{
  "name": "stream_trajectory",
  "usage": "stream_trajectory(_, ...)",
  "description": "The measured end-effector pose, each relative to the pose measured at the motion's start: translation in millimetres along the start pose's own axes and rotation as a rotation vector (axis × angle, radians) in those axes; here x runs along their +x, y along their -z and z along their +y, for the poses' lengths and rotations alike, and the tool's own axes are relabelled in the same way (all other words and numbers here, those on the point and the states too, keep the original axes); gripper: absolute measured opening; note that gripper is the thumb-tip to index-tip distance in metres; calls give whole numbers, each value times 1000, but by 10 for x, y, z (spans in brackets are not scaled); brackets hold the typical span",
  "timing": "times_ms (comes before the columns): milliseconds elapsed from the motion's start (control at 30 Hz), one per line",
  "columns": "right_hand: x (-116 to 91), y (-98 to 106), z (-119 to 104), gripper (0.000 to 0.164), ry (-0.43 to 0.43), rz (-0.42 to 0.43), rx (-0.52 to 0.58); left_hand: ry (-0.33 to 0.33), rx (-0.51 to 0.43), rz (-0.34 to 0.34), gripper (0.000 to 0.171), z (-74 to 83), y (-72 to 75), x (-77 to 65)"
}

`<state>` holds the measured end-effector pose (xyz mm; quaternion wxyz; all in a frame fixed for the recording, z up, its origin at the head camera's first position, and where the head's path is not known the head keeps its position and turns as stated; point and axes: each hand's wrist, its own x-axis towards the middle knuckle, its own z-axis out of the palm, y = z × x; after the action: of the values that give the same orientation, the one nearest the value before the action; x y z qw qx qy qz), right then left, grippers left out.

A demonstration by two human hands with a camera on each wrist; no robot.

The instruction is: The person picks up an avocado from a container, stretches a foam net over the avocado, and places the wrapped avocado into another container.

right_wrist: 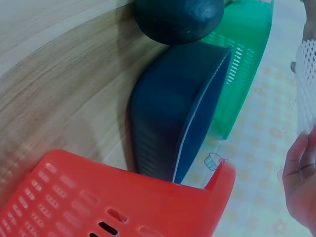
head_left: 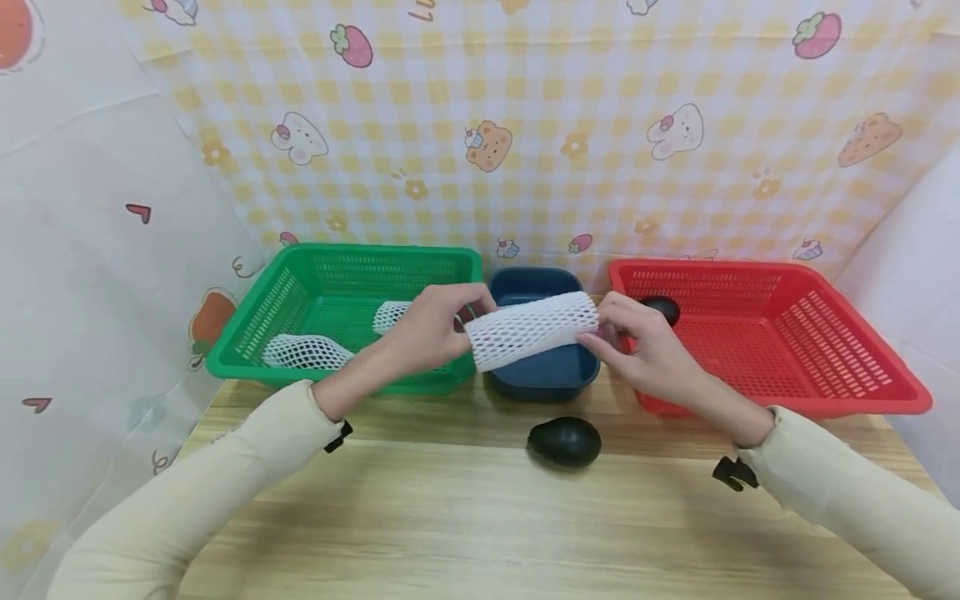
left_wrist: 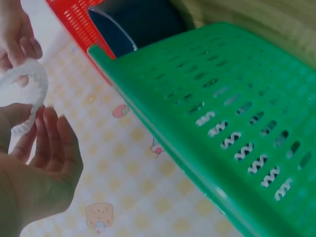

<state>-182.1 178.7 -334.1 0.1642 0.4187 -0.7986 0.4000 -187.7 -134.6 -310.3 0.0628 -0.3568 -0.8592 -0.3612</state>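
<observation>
Three foam net sleeves (head_left: 534, 332) were counted: one was held over the navy tub (head_left: 543, 379), its ends pinched by the thumb and fingers of the left hand (head_left: 438, 325) and right hand (head_left: 645, 346); two lay in the green basket (head_left: 337, 312), one partly hidden. Of two dark avocados (head_left: 566, 442), one rested on the wooden table (head_left: 420, 533) before the tub, the other inside the red basket (head_left: 720, 354).
</observation>
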Motion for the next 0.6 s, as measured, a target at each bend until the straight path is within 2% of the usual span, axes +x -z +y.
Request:
stream_trajectory(100,-14,3,-13,38,-12,-40,20,-15,25,64,17,-12,60,12)
stream_trajectory(200,-37,-7,-46,37,-15,-87,45,-17,40,101,23,-41,132,2)
stream_trajectory(367,-100,-56,-118,33,-6,-164,111,-16,58,123,32,-98,201,-26)
stream_trajectory(600,-189,-121,-266,27,15,-270,202,-31,66,140,33,-134,220,-47)
